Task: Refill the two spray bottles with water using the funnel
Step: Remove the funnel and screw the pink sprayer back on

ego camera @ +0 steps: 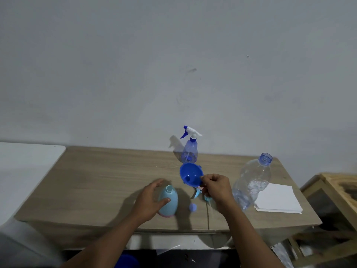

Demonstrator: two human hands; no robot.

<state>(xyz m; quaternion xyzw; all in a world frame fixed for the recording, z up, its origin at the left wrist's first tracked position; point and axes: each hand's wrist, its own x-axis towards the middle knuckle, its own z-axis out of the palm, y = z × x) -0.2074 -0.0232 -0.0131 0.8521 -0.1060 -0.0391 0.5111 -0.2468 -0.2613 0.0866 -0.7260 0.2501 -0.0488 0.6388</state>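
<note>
The rim of the blue funnel (pixel 190 174) is pinched between thumb and fingertips of the right hand (pixel 218 188), a tight grip with the other fingers curled. The funnel is held above the bench (pixel 96 180), tilted, its wide mouth turned up toward the camera and its spout pointing down and away. The pale blue spray bottle (pixel 172 198) stands upright on the bench, neck uncapped and pointing up. It is cupped by the left hand (pixel 148 198), a loose grip with the thumb on its front and fingers behind. The clear blue spray bottle (pixel 190 151) stands upright behind the funnel, with its trigger head fitted. An uncapped water bottle (pixel 251 182) stands to the right.
</note>
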